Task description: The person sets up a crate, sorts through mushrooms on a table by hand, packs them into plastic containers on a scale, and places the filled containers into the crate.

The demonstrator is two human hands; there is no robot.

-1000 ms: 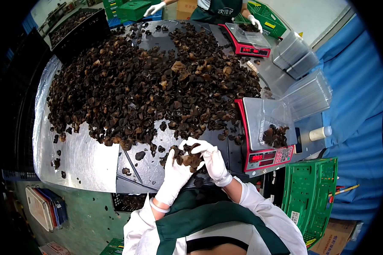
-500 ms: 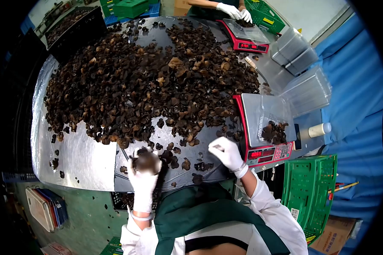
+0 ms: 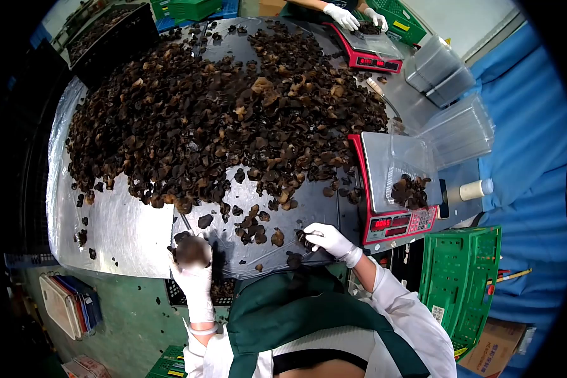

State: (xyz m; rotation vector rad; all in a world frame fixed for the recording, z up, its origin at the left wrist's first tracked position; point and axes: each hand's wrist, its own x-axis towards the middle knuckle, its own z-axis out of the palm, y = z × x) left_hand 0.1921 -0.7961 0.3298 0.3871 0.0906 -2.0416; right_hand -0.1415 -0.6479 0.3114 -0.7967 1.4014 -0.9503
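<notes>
My left hand (image 3: 196,281), in a white glove, is at the near edge of the table with its fingers closed around a dark brown wood ear mushroom (image 3: 192,253), blurred in view. My right hand (image 3: 331,242), also gloved, pinches a small dark wood ear piece at its fingertips, low over the tabletop. Loose wood ears (image 3: 251,229) lie between the two hands. Beyond them spreads a large heap of wood ears (image 3: 233,120). To the right, a red scale (image 3: 377,237) bears a clear plastic box (image 3: 402,157) with a clump of wood ears (image 3: 411,191) inside.
Stacked clear boxes (image 3: 457,135) and a white bottle (image 3: 476,190) stand right of the scale. A green crate (image 3: 461,283) is at the lower right, a black crate (image 3: 173,293) below the table edge. Across the table, another person's gloved hands (image 3: 341,16) work at a second scale (image 3: 373,61).
My left hand has moved left and slightly nearer, still with the mushroom. My right hand has dropped toward the table and now pinches a dark piece.
</notes>
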